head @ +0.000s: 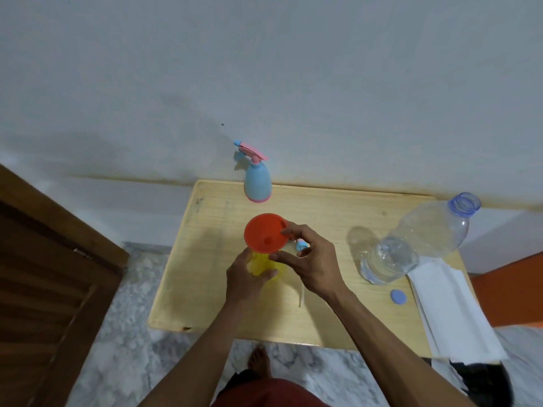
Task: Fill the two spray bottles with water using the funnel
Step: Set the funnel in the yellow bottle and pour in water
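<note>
Head view: the left hand (246, 277) wraps the yellow spray bottle (266, 267) at mid-bench (182, 289), steadying it upright. The right hand (308, 259) pinches the rim of the red funnel (264, 233) above the bottle's neck, likely seating the spout. Right of them stands the uncapped water bottle (411, 245), within reach for pouring. The blue spray bottle (258, 183), sprayer on, waits at the far edge.

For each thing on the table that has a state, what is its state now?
blue spray bottle: upright, spray head on.
yellow spray bottle: head off, held by left hand.
orange funnel: over the yellow bottle, right hand pinches its rim.
water bottle: uncapped, partly full.
blue cap: lies on table.
</note>
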`<control>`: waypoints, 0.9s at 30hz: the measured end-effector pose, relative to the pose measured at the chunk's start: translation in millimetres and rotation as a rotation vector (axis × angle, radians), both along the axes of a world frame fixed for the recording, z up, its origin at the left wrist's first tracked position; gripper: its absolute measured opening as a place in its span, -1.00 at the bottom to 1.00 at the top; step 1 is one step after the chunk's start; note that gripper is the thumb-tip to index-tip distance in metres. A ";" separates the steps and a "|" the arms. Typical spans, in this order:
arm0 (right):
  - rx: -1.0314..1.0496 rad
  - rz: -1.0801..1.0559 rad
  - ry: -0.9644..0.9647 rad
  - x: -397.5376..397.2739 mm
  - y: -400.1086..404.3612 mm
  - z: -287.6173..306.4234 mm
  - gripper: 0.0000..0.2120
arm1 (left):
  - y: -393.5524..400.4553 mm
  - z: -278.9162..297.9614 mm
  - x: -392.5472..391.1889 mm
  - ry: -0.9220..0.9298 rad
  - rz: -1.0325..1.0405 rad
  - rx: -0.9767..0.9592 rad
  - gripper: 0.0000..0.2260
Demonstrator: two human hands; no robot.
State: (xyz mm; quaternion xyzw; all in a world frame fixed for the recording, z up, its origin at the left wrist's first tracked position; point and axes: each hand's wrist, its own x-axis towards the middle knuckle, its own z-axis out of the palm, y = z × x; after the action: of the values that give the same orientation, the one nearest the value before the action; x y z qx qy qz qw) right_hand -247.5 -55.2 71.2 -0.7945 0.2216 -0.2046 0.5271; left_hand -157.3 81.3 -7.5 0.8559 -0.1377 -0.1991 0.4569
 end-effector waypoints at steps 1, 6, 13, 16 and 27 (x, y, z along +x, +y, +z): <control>-0.001 0.000 0.003 -0.9 0.4 -1.0 -0.54 | 0.2 0.3 -0.1 0.003 -0.002 -0.002 -0.42; 0.013 -0.001 0.007 -4.1 -0.4 -2.1 -0.53 | 1.9 1.2 0.9 0.000 -0.019 -0.012 -0.42; -0.007 0.010 0.058 -10.0 -3.4 3.2 -0.33 | 2.8 -3.1 2.4 -0.014 -0.018 -0.026 -0.38; -0.030 -0.035 0.060 -20.9 -7.8 2.4 -0.32 | 5.1 -7.1 3.1 -0.011 -0.025 -0.024 -0.30; 0.065 -0.463 0.086 -88.7 -34.2 -17.9 -0.58 | 12.5 39.4 -8.2 -0.001 0.080 -0.261 0.15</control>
State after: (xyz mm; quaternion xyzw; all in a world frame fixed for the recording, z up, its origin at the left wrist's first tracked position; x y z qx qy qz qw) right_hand -336.2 -89.3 53.3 -0.7130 0.4265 -0.2787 0.4816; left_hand -165.5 93.8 31.9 0.7941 -0.1283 -0.1608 0.5719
